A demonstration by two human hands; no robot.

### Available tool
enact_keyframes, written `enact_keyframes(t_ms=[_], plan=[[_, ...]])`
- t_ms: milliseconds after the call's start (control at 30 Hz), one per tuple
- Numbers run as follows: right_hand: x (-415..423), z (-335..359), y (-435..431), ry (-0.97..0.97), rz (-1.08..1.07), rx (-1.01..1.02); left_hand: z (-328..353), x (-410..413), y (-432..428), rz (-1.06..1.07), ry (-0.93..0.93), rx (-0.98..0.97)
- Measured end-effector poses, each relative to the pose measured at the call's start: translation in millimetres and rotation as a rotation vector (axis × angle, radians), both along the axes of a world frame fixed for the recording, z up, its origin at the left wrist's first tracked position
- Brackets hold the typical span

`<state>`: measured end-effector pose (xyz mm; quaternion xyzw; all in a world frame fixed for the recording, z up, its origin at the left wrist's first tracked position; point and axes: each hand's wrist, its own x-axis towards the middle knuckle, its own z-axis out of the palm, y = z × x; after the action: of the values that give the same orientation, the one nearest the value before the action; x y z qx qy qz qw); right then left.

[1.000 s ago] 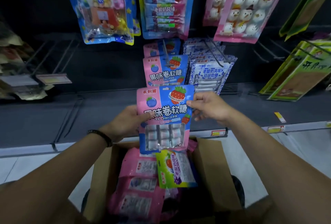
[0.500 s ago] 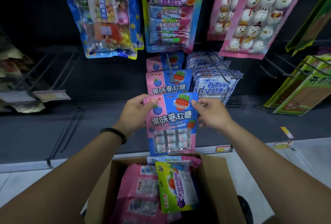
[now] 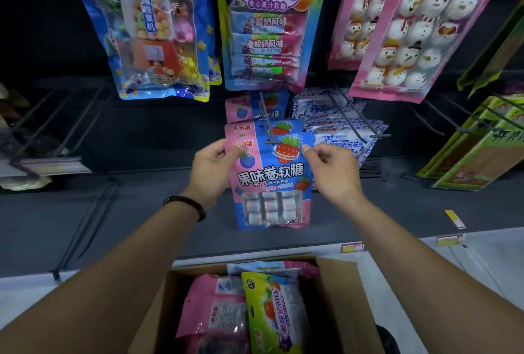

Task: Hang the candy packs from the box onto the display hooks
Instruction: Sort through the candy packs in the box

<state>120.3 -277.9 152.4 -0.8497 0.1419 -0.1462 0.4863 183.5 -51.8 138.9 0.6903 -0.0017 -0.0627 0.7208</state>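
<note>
Head view: candy pack [image 3: 270,180] held upright in front of the display hook [image 3: 266,122], top edge level with the hook's tip. Left hand [image 3: 211,168] pinching top left corner; right hand [image 3: 333,168] pinching top right. Box [image 3: 351,291] below, more packs inside. Advised: keep pack square, align hang hole with tip, slide back against matching packs [image 3: 243,127].

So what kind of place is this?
Probably a shop's sweets aisle: candy packs hang on display hooks, price tags line the shelf edge, and a cardboard box of stock sits below.
</note>
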Motion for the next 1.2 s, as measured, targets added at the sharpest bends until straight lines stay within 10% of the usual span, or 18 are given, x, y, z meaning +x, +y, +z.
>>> enact_keyframes(t_ms=[533, 1200], plan=[[21.1, -20.3, 13.7, 0.067, -0.125, 0.106, -10.8, 17.0, -10.9, 0.108, -0.02, 0.089], [-52.4, -67.2, 10.4, 0.565, 0.363, -0.24, -12.3, 24.5, -6.1, 0.199, -0.088, 0.342]])
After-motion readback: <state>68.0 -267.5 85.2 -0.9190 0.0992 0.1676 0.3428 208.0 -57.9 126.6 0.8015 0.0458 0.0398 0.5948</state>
